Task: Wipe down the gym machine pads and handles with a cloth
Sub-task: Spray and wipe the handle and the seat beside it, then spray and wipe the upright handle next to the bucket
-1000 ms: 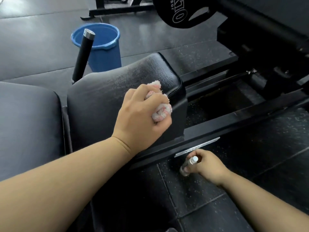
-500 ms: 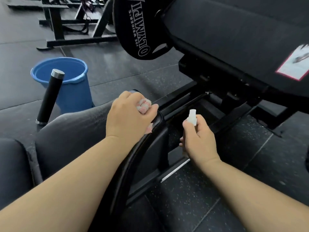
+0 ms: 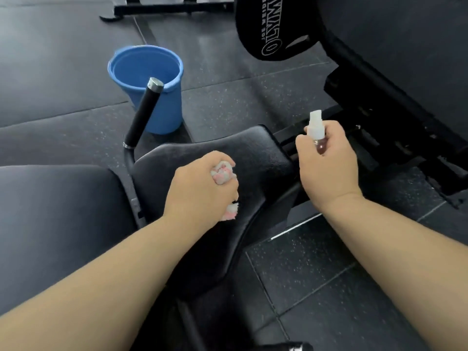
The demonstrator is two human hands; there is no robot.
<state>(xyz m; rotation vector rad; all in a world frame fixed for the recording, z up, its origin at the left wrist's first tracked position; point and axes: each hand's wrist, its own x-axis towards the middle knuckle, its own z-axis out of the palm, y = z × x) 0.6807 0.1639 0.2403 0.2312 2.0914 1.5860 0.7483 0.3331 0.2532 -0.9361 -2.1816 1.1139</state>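
1. The person's left hand (image 3: 200, 183) is closed in a fist around a pink and white cloth (image 3: 224, 174). Bits of the cloth stick out at the top and the bottom of the fist.
2. The fist with the cloth is over the black seat pad (image 3: 258, 153) of the gym machine, near its middle. It is hard to tell if the cloth touches the pad.
3. The right hand (image 3: 326, 168) grips a small spray bottle (image 3: 316, 130). The bottle stands upright, and its white top sticks out above the fingers.
4. The right hand is just past the right edge of the seat pad, above the black machine frame (image 3: 379, 117).
5. A bigger black pad (image 3: 58, 224) lies to the left of the seat pad, with a thin gap between them.
6. A black handle (image 3: 145, 110) with a shiny silver end sticks up at a slant by the far left side of the seat pad.
7. A blue bucket (image 3: 149, 82) stands on the floor (image 3: 316, 262) behind the handle. The handle's tip covers part of the bucket's rim.
8. A black weight plate (image 3: 273, 29) with white letters is at the top, to the right of the bucket.
9. The floor is made of dark mats with tiny white specks.
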